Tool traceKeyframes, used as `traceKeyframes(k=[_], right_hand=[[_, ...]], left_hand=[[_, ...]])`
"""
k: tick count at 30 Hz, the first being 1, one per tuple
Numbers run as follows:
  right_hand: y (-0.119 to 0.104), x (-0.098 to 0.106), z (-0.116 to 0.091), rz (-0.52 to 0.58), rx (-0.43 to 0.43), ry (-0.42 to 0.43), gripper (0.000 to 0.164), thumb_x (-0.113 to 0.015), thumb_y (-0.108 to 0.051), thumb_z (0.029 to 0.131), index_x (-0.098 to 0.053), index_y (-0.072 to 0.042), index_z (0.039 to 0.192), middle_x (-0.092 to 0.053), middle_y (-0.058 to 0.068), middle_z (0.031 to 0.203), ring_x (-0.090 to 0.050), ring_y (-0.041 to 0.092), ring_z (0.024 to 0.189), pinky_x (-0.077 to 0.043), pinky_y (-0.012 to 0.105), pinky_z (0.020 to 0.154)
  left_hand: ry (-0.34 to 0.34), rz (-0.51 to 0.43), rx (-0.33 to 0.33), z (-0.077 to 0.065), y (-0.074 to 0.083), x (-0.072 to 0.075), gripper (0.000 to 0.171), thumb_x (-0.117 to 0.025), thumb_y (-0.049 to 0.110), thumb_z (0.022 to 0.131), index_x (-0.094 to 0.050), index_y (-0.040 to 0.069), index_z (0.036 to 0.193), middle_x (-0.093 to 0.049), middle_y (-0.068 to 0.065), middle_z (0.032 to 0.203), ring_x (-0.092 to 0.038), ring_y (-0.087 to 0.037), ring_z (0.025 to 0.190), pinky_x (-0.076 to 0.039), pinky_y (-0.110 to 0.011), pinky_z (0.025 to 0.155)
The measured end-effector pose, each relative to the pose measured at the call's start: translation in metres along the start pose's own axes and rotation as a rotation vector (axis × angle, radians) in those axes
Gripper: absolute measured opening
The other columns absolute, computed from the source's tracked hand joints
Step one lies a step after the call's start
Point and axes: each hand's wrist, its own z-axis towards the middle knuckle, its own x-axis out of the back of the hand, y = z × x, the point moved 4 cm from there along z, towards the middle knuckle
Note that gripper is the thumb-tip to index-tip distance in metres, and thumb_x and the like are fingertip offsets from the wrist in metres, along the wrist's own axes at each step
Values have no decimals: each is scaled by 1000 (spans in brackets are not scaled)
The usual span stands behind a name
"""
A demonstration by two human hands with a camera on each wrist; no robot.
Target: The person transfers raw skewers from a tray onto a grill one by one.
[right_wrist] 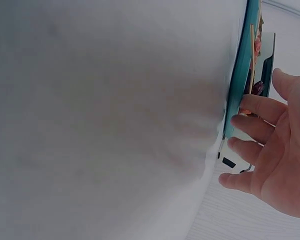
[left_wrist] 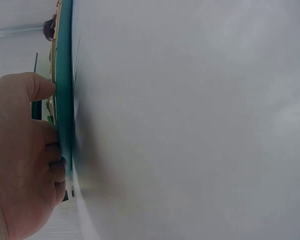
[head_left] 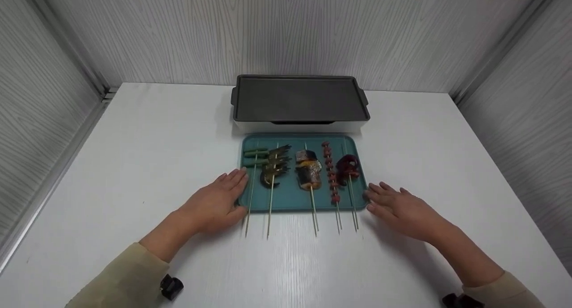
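Note:
A teal tray point(head_left: 286, 200) lies on the white table with several skewers across it, their sticks jutting over its front edge. From left to right they carry green vegetable pieces point(head_left: 255, 153), shrimp point(head_left: 275, 165), chunks that look like fish point(head_left: 308, 171), small red beads of food point(head_left: 330, 174) and a dark red piece point(head_left: 347, 167). My left hand point(head_left: 219, 203) rests with extended fingers against the tray's left side; in the left wrist view its thumb point(left_wrist: 41, 89) meets the tray edge. My right hand point(head_left: 404, 212), fingers spread, is at the tray's front right corner, and any contact is unclear.
Directly behind the tray stands a flat griddle point(head_left: 299, 98) with a dark plate and a white base. The white table point(head_left: 156, 142) extends to both sides. Pale wood-grain panels point(head_left: 295, 31) rise at the back, left and right.

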Motion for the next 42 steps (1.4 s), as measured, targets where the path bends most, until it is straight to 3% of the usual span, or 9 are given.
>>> traceKeyframes(k=[3, 7, 12, 17, 24, 42], right_hand=[[-1, -1, 0, 36, -4, 41, 69, -45, -55, 111, -53, -3, 155, -45, 18, 163, -35, 43, 153, -29, 70, 120], [-3, 4, -1, 98, -23, 166, 60, -59, -44, 109, -58, -1, 151, -55, 19, 155, -51, 40, 144, -43, 62, 114], [-10, 12, -4, 240, -94, 307, 48, -67, -31, 106, -65, -3, 146, -75, 15, 127, -73, 32, 114, -61, 52, 94], [-12, 8, -3, 500, -212, 219, 54, -66, -36, 107, -62, -1, 147, -79, 10, 107, -78, 22, 89, -64, 35, 76], [-14, -8, -1, 751, -314, 78, 58, -64, -38, 107, -57, 2, 149, -79, 13, 106, -78, 26, 90, -65, 35, 77], [-20, -28, 5, 1078, -423, -31, 58, -72, -31, 103, -56, 4, 146, -78, 18, 108, -79, 30, 92, -65, 37, 81]], left_hand=[[-2, 4, -5, -1, 0, 0, 76, -44, 40, 108, -25, -8, 164, -17, -22, 174, -17, -37, 161, -18, -50, 130], [9, 4, -6, -1, 2, 1, 76, -44, 40, 108, -26, -9, 163, -19, -23, 174, -18, -38, 161, -18, -50, 130], [23, 18, -1, 0, 3, 2, 77, -45, 42, 108, -28, -10, 163, -22, -23, 173, -20, -37, 161, -19, -50, 130], [19, 28, -2, 2, 3, 1, 77, -45, 42, 108, -27, -9, 163, -21, -22, 173, -19, -36, 161, -18, -49, 130], [14, 38, -10, 3, 3, 0, 79, -44, 44, 108, -26, -9, 164, -19, -22, 174, -17, -36, 161, -17, -49, 131], [-1, 40, 4, 0, 4, -1, 77, -43, 41, 108, -25, -10, 163, -19, -24, 173, -18, -37, 161, -17, -50, 130]])
